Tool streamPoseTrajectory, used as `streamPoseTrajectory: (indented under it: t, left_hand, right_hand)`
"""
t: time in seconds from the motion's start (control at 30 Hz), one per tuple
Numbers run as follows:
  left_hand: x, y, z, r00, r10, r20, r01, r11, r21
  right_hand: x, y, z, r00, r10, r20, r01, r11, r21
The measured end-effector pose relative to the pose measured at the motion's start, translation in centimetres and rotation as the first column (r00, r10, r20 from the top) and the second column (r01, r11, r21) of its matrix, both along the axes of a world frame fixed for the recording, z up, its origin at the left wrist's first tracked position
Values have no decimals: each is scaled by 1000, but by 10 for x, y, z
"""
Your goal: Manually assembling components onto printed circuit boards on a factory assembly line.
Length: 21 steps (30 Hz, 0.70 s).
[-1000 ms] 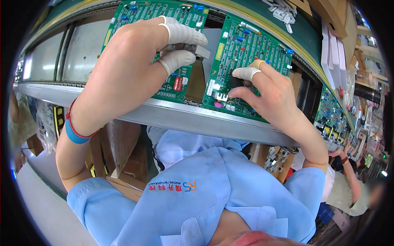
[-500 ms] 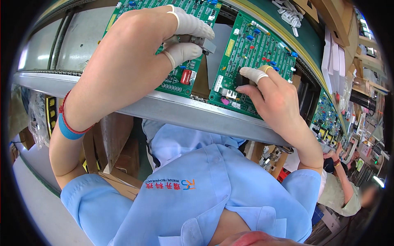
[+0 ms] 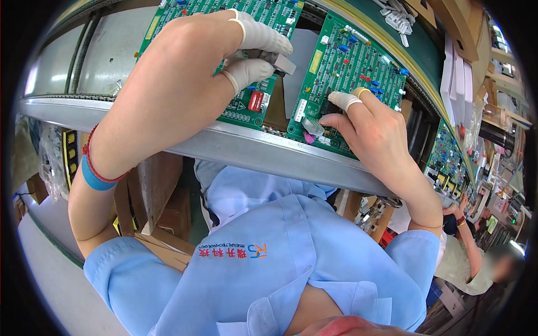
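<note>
My left hand (image 3: pixel 204 67), with white finger cots on its fingers, is closed over the left green circuit board (image 3: pixel 241 116). Its thumb and fingers pinch a small block-shaped part with a silvery end (image 3: pixel 285 65); the rest of the part is hidden by the fingers. On the right circuit board (image 3: pixel 330 70), my right hand (image 3: pixel 374 130) grips a black component (image 3: pixel 327 106) near the near-left corner, one cot on its index finger. Beside that thumb sit a clear-looking piece (image 3: pixel 312 126), a pink blob (image 3: pixel 309 137) and a white connector (image 3: pixel 300 110).
A metal rail (image 3: pixel 269 151) runs along the near side of the boards. White plastic parts (image 3: pixel 398 19) lie on the green surface beyond. Further right are another board (image 3: pixel 445 154) and a co-worker's arm (image 3: pixel 471 241). Cardboard (image 3: pixel 174 215) stands below the rail.
Both boards sit very slightly further right. The silvery part in my left hand has tilted a little. The piece beside my right thumb looks clearer and differently angled; both hands keep their grips.
</note>
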<state>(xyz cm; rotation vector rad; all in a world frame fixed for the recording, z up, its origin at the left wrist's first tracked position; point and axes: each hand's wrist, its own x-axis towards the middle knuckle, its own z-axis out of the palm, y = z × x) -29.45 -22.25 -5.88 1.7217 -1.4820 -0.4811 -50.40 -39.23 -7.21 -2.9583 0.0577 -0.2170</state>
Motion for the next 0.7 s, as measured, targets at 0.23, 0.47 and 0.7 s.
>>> streamPoseTrajectory:
  t: [0.23, 0.47, 0.7]
  left_hand:
    - [-17, -8, 4, 994, 27, -107, -17, 995, 100]
    - [-40, -34, -8, 919, -146, 365, 137, 989, 51]
    - [-49, -47, -13, 896, -171, 409, 129, 983, 129]
  right_hand:
    - [-4, -13, 20, 997, -76, 27, 68, 970, 233]
    - [-17, -28, 35, 950, -110, -291, 311, 281, 908]
    - [-36, -45, 28, 949, -169, -266, 288, 122, 950]
